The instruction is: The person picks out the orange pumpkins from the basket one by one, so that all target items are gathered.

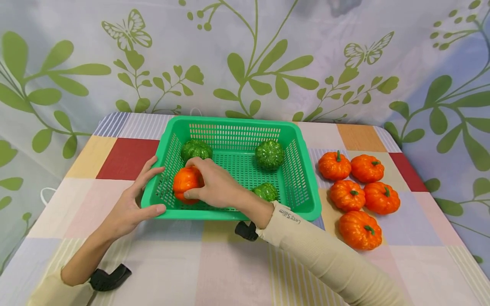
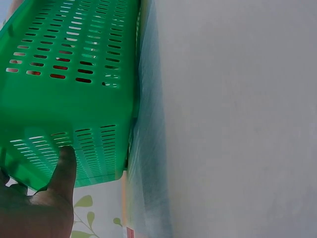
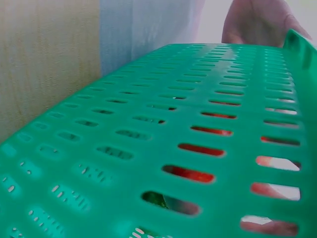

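In the head view my right hand (image 1: 216,182) reaches into a green plastic basket (image 1: 229,215) and grips a small orange pumpkin (image 1: 185,183) near the basket's left end, thumb in front and fingers over the top. My left hand (image 1: 132,204) is spread against the basket's left end, thumb by the front rim, fingers along the side. The left wrist view shows one finger (image 2: 63,171) straight against the slotted wall. Inside the basket are three green pumpkins: one at the back left (image 1: 196,151), one at the back right (image 1: 269,155), one at the front (image 1: 266,192), partly behind my right wrist.
Several orange pumpkins (image 1: 347,195) sit grouped on the table to the right of the basket. A patchwork-patterned cloth (image 1: 237,272) covers the table. Behind it hangs a pale curtain (image 1: 214,51) with green leaves and butterflies.
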A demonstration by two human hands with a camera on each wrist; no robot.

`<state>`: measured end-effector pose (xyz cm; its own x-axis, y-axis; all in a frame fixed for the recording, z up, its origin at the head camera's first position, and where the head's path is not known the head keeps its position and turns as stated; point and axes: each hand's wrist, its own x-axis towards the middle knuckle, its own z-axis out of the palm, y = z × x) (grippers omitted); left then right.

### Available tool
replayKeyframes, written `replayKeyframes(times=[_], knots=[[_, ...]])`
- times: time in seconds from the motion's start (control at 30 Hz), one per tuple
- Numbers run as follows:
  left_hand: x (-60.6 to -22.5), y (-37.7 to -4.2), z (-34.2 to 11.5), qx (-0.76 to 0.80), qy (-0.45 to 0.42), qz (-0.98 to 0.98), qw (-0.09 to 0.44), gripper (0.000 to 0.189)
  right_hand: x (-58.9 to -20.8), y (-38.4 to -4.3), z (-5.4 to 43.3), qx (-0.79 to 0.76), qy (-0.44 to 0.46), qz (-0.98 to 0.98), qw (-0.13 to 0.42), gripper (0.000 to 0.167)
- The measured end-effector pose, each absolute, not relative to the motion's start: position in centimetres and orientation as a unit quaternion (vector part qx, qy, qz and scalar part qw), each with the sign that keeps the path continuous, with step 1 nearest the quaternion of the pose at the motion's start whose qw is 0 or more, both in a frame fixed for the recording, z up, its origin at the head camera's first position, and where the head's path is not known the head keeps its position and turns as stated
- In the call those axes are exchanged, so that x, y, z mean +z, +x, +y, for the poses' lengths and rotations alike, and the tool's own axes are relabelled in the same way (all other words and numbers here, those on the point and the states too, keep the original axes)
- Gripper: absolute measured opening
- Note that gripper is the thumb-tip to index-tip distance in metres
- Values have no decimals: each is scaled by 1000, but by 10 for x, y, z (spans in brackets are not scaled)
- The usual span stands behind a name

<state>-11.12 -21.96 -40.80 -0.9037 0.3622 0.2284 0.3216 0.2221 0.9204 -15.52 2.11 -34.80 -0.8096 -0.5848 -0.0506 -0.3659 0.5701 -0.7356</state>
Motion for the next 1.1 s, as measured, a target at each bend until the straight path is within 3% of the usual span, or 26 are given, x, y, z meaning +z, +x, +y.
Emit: replayKeyframes(times=[0.3,1.1], knots=[[-407,-111,-219,590,218,777,19,77,-340,-152,25,-360,-265,884,139,67],[-408,-110,-218,604,219,766,26,78,-315,-125,69,-515,-235,819,94,49]])
